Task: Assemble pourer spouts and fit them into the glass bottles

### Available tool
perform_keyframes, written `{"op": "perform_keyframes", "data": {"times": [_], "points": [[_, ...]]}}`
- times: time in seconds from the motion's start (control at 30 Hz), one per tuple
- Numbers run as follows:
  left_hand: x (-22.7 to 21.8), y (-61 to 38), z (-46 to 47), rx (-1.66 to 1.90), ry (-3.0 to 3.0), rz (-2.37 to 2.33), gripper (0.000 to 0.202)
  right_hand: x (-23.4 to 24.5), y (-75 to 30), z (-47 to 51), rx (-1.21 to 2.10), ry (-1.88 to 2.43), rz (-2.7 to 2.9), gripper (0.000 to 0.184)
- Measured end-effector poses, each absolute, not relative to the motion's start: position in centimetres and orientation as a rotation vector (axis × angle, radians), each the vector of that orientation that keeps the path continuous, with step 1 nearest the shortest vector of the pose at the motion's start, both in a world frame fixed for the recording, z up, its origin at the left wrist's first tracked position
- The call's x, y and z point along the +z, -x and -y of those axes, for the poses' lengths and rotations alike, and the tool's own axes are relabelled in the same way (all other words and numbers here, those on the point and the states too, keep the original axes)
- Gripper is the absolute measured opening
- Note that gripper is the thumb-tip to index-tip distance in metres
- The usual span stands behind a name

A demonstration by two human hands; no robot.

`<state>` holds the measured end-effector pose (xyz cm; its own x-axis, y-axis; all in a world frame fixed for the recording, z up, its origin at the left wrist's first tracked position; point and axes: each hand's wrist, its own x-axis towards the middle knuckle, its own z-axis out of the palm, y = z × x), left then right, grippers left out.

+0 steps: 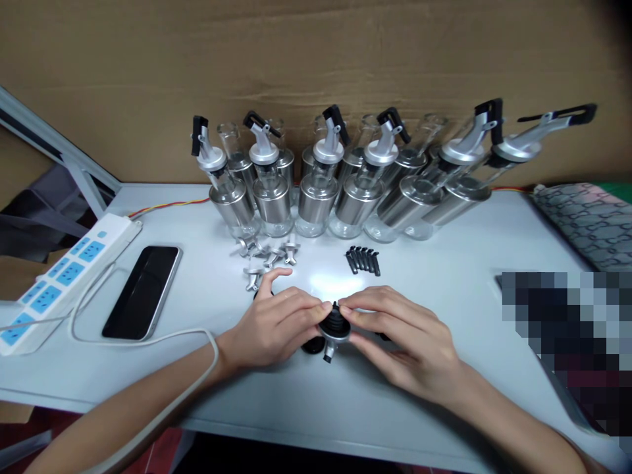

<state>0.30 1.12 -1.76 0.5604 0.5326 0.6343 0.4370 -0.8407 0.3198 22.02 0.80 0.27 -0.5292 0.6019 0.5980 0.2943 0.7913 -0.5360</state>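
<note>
Both hands meet over the white table near its front edge. My left hand and my right hand pinch a small black and silver pourer cap between their fingertips, its metal spout pointing down toward me. Another black round part lies on the table just under my left fingers. A few loose silver spout pieces lie just beyond my left hand. A short row of black stoppers lies beyond my right hand.
Several glass and steel oil bottles, some with pourer tops, stand in rows at the back against cardboard. A black phone and a white power strip with its cable lie at the left. A patterned pad sits at the far right.
</note>
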Motion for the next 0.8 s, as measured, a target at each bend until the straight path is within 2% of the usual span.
{"op": "perform_keyframes", "data": {"times": [0.8], "points": [[-1.43, -0.53, -0.74, 1.176, -2.651, -0.875, 0.012, 0.27, -21.92, -0.71, 0.52, 0.657, 2.122, 0.023]]}}
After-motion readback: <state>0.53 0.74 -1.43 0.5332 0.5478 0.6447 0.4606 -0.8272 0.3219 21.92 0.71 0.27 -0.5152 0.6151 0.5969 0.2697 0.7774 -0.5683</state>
